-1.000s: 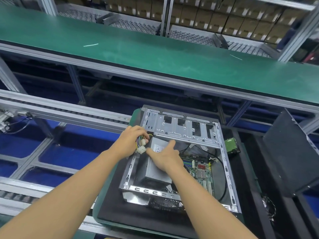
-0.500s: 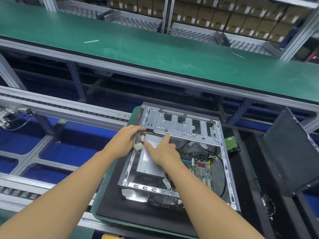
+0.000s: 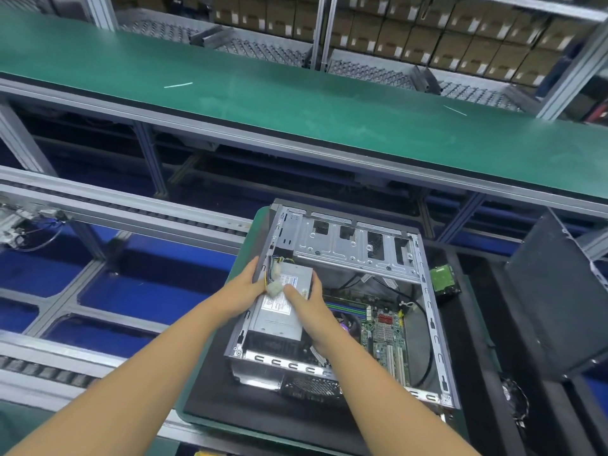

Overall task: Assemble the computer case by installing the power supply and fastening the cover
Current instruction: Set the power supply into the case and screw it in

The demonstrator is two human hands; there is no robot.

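Observation:
An open silver computer case (image 3: 431, 327) lies on its side on a black mat. A grey power supply (image 3: 279, 319) with a white label sits inside its left half, next to the green motherboard (image 3: 385, 337). My left hand (image 3: 245, 291) grips the case's left wall beside the supply's coloured wire bundle and white connector (image 3: 274, 288). My right hand (image 3: 311, 309) holds the supply's right side, thumb on its top face near the connector. A dark cover panel (image 3: 556, 301) leans at the right.
The mat rests on a green pallet (image 3: 260, 218) on a roller conveyor (image 3: 131, 212). A green belt (image 3: 296, 103) runs above and behind. A small green part (image 3: 444, 279) lies right of the case. Stacked cardboard boxes (image 3: 427, 34) fill the back shelves.
The power supply has slid further into the case's left side. My left hand moved from the wire connectors to the case's left wall. My right hand shifted along the supply's right side.

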